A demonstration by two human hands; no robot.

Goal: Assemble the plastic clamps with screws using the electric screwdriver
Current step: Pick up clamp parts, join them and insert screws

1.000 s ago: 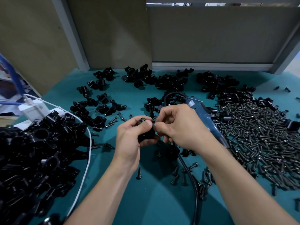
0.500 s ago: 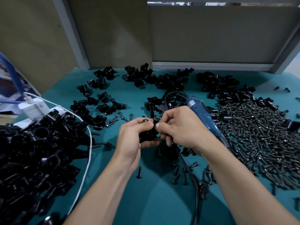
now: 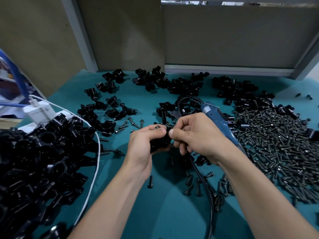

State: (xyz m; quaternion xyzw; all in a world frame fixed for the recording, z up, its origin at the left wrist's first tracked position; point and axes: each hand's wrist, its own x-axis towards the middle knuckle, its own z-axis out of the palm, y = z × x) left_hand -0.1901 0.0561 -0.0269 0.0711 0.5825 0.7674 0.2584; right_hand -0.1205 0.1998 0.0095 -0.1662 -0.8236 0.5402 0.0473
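Two bare forearms reach up from the bottom of the frame over a teal desk [image 3: 107,171]. At centre, the left hand [image 3: 146,144] has its grip closed around a black plastic clamp [image 3: 159,143], thumb on top and fingers curled beneath. Touching it from the right, the right hand [image 3: 196,137] pinches thumb and forefinger together at the clamp's upper edge; whatever small part it holds there is too hidden to make out. The blue electric screwdriver [image 3: 219,121] lies just behind the right hand, its black cord [image 3: 205,185] looping down toward the bottom edge. Loose screws [image 3: 150,181] are scattered on the desk below the hands. At lower left sits a large heap of black clamps [image 3: 43,161] with a white cable [image 3: 96,161] curving along it. At right spreads a wide pile of screws [image 3: 276,144]. Farther back, smaller groups of clamps [image 3: 172,81] lie near the grey partition wall [image 3: 233,35].
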